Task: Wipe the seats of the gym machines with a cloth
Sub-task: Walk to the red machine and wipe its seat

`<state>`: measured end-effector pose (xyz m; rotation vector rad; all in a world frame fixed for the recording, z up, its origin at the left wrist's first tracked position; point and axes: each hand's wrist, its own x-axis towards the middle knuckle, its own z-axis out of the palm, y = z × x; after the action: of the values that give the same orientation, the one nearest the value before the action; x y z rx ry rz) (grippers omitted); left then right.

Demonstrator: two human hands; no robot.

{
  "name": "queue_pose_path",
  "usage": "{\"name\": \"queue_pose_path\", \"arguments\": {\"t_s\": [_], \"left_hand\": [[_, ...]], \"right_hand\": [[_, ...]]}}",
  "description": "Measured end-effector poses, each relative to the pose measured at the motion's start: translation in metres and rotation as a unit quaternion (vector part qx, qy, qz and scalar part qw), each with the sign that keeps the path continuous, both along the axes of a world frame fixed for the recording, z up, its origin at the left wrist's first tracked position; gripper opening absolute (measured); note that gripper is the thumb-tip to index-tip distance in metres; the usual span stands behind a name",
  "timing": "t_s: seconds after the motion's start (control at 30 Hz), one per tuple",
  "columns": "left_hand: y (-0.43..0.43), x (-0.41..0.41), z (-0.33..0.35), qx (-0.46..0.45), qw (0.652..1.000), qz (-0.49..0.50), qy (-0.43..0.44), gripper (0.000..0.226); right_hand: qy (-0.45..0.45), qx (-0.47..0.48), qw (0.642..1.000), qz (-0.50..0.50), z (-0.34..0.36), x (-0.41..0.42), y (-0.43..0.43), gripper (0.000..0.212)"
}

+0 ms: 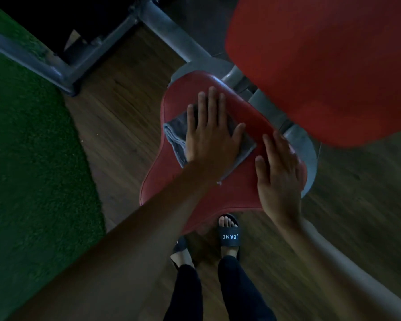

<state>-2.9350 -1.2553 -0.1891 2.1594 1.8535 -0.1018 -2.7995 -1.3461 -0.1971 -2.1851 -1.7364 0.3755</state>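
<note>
Cloth [174,138] under left hand [210,135], on seat [232,195]

The cloth [175,137] lies on the left part of the seat [229,195], under the flat left hand [211,133]. The right hand [278,172] rests on the seat's right edge, just beside the cloth. The back pad [322,66] stands behind and right of the seat. The machine frame [169,31] runs behind on the floor [116,117], with a turf mat [33,158] on the left. 2 feet [228,237] stand before the seat.

Red seat [235,195] carries a grey cloth [175,137] (folded).
</note>
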Motion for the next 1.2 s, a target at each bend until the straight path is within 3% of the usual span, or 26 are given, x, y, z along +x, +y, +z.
{"name": "queue_pose_path", "arguments": {"t_s": [0.1,0.2,0.37,0.43,0.53,0.63,0.77,1.07,1.13,1.2], "left_hand": [[0.002,-0.013,-0.003,0.025,1.0,0.0,-0.011,0.078],[-0.011,-0.034,0.004,0.023,0.998,0.063,-0.016,0.082],[-0.088,-0.058,0.027,-0.006,0.991,0.134,0.023,0.087],[-0.121,-0.049,0.031,-0.005,0.991,0.122,0.048,0.087],[-0.146,-0.021,0.027,-0.021,0.997,0.018,0.076,0.085],[-0.109,-0.003,0.02,-0.008,0.999,-0.031,0.028,0.081],[-0.043,-0.019,0.013,-0.004,1.0,0.017,-0.002,0.076],[-0.06,-0.014,0.013,0.004,0.998,0.05,0.033,0.072],[-0.04,-0.016,0.011,0.013,0.999,0.021,0.023,0.075],[-0.014,-0.037,0.007,0.007,0.997,-0.08,0.007,0.076]], "right_hand": [[-0.041,0.034,0.999,0.004,-0.01,0.0,-0.004,0.047],[-0.055,0.06,0.997,-0.005,-0.01,-0.002,-0.004,0.044],[-0.068,0.071,0.995,-0.011,-0.011,-0.004,-0.003,0.043],[-0.067,0.056,0.996,-0.015,-0.011,-0.005,-0.003,0.045],[-0.062,0.042,0.997,-0.016,-0.011,-0.005,-0.003,0.047],[-0.056,0.044,0.997,0.002,-0.011,-0.002,-0.003,0.046],[-0.03,0.046,0.998,0.0,-0.008,0.001,-0.002,0.046],[-0.01,0.024,0.999,-0.038,0.003,-0.009,0.004,0.045],[0.022,0.001,0.998,-0.057,0.006,-0.013,0.006,0.046],[0.056,-0.036,0.994,-0.092,0.013,-0.022,0.01,0.048]]}}
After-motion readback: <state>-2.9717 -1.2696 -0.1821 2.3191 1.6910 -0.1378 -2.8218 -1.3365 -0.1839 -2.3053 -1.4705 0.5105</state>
